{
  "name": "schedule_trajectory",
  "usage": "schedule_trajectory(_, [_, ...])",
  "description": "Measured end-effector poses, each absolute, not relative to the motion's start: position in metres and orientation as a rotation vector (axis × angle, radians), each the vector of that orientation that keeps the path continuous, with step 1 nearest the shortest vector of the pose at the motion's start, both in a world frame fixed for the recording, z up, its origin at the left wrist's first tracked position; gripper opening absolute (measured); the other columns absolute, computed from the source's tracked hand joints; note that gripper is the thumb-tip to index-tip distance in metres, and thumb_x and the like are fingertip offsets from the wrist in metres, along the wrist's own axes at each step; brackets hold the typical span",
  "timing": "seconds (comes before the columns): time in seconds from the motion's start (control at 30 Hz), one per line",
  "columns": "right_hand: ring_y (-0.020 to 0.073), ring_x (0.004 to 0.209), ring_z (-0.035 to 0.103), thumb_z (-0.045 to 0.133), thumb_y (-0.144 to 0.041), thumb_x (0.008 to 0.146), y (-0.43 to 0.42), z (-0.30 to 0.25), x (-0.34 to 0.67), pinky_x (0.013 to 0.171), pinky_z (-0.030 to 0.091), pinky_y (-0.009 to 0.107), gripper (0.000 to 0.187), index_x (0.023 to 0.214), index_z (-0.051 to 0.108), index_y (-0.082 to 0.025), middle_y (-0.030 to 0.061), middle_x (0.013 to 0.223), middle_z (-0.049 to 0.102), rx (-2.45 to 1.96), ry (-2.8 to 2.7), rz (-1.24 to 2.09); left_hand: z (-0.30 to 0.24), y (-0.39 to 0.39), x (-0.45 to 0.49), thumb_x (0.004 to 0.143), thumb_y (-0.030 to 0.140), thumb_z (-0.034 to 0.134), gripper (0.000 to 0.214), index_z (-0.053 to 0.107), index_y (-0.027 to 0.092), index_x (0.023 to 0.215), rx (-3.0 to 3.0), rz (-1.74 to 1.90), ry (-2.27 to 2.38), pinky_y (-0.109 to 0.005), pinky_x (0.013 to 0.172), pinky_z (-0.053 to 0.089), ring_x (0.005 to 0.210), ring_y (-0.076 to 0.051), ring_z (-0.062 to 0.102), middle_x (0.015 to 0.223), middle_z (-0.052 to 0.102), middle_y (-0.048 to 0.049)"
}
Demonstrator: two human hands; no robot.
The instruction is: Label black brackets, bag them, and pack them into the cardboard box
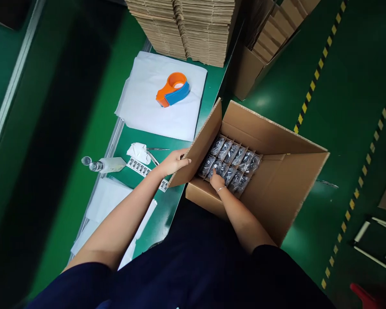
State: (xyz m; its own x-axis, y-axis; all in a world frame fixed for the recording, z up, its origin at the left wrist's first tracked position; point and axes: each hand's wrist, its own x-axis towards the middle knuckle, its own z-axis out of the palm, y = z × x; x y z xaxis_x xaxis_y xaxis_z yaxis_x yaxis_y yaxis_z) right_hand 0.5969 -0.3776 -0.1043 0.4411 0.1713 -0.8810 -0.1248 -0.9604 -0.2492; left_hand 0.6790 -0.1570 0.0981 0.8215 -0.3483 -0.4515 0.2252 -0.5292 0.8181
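Observation:
An open cardboard box stands at the table's right side, its flaps raised. Inside, thin cardboard dividers part rows of clear-plastic-bagged items; what the bags contain is too small to make out. My left hand is closed round the edge of the left box flap, thumb on the inner face. Within the box, my right hand reaches down to the near row, one finger stretched out and touching a bag. No item is lifted in it, and its other fingers are partly hidden.
On the green table lie an orange and blue tape dispenser on white sheets, a bottle, a crumpled white wipe and a label strip. Flattened cardboard is stacked behind; another carton stands beyond.

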Motion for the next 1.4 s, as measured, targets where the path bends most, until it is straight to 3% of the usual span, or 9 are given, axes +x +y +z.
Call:
schedule_trajectory(0.3, [0.0235,0.109,0.061,0.051,-0.042,0.097,-0.418,-0.091,0.569,0.092,0.051,0.046,0.044,0.134,0.048,-0.019,0.0108,0.127,0.058,-2.452,0.116,1.445,0.093,-0.159,0.677,0.076,0.044,0.052,0.053,0.065,0.009,0.114,2.015,-0.703,-0.076,-0.038,0.09,0.047,0.103,-0.031,0.061,0.11,0.069,-0.0084])
schedule_trajectory(0.6, [0.0236,0.111,0.059,0.056,-0.037,0.094,-0.444,-0.103,0.555,0.094,0.05,0.047,0.036,0.125,0.055,-0.018,0.0099,0.129,0.057,-2.37,0.201,1.505,0.095,-0.162,0.676,0.074,0.046,0.052,0.053,0.065,0.01,0.11,2.076,-0.692,-0.054,-0.04,0.088,0.049,0.101,-0.032,0.061,0.107,0.07,-0.0085])
schedule_trajectory(0.8, [0.0215,0.102,0.063,0.057,-0.037,0.094,-0.463,-0.109,0.545,0.087,0.054,0.043,0.038,0.126,0.054,-0.017,0.0094,0.122,0.06,-2.345,0.32,1.51,0.09,-0.158,0.674,0.076,0.048,0.053,0.047,0.066,0.012,0.104,2.137,-0.692,-0.049,-0.039,0.086,0.05,0.099,-0.031,0.061,0.108,0.069,-0.0082])
schedule_trajectory(1.07, [0.0218,0.103,0.062,0.057,-0.036,0.094,-0.485,-0.115,0.534,0.087,0.054,0.043,0.037,0.125,0.055,-0.017,0.0096,0.122,0.06,-2.336,0.552,1.448,0.092,-0.162,0.675,0.071,0.05,0.054,0.049,0.065,0.012,0.099,2.164,-0.683,0.009,-0.038,0.079,0.051,0.089,-0.029,0.062,0.095,0.069,-0.0072])
schedule_trajectory(1.4, [0.0212,0.103,0.062,0.057,-0.035,0.094,-0.501,-0.121,0.532,0.086,0.054,0.042,0.034,0.123,0.056,-0.017,0.0091,0.121,0.06,-2.321,0.857,1.205,0.093,-0.162,0.675,0.071,0.051,0.056,0.05,0.065,0.014,0.103,2.176,-0.695,0.058,-0.039,0.078,0.051,0.09,-0.03,0.062,0.102,0.07,-0.0091])
